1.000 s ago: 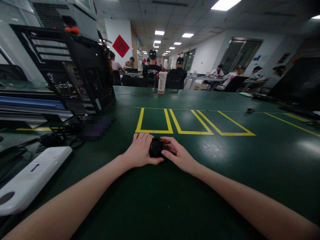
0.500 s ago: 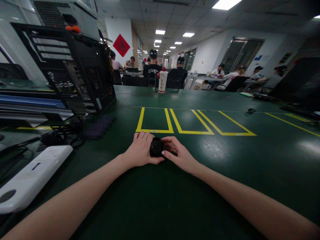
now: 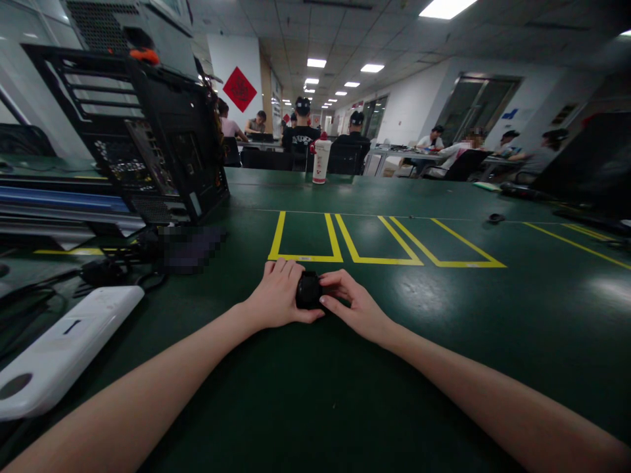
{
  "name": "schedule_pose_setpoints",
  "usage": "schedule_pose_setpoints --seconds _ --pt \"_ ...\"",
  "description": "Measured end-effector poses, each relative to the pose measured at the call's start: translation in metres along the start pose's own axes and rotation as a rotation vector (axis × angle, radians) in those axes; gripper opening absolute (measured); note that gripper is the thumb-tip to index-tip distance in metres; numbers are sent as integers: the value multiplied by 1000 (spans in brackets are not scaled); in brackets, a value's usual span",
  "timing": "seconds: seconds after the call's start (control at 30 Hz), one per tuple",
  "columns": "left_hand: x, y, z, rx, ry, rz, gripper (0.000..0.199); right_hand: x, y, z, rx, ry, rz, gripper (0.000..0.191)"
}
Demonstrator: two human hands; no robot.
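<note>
A small black rounded object (image 3: 309,291) rests on the dark green table, between my two hands; its exact kind does not show. My left hand (image 3: 277,293) curls around its left side, with the fingers behind and the thumb along its near edge. From the other side, my right hand (image 3: 352,302) touches its right edge with bent fingertips and thumb. Part of the object is covered by the left fingers. Just beyond lies a yellow tape outline (image 3: 305,259) on the tabletop.
An open black computer case (image 3: 182,131) stands at the far left, with cables and a white flat device (image 3: 73,348) nearer me. A white cup (image 3: 320,161) stands by the far table edge. A small dark round item (image 3: 495,218) lies to the right. Several people sit beyond.
</note>
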State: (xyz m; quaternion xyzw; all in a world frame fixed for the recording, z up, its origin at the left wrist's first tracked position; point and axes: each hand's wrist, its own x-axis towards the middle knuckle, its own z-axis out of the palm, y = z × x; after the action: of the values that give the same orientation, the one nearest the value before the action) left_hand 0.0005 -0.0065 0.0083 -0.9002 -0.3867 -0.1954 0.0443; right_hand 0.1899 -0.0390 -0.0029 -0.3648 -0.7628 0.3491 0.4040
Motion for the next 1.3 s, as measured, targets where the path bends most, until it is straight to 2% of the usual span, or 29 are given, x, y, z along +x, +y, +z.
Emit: schedule_pose_setpoints --seconds 0.17,0.33,0.57,0.77,0.93,1.1,1.2,1.3 --pt "0 -1 2 -17 6 1 66 0 -1 -1 -13 -39 78 39" --pt "0 0 1 -10 3 11 67 -1 -4 -2 19 -73 63 37" --pt "-1 -1 0 -9 0 15 67 0 -4 -1 57 -37 86 25" --pt "-1 -2 2 -11 14 17 66 0 -5 -2 4 -49 134 39" --pt "-1 -2 2 1 11 14 67 0 -5 -2 48 -79 69 36" --pt "0 0 -1 -4 5 18 68 1 -4 -1 24 -20 37 23" --pt "0 0 -2 -7 0 13 68 1 -4 -1 4 -3 71 30" --pt "0 0 -2 -8 2 12 66 1 -4 -1 14 -38 109 39"
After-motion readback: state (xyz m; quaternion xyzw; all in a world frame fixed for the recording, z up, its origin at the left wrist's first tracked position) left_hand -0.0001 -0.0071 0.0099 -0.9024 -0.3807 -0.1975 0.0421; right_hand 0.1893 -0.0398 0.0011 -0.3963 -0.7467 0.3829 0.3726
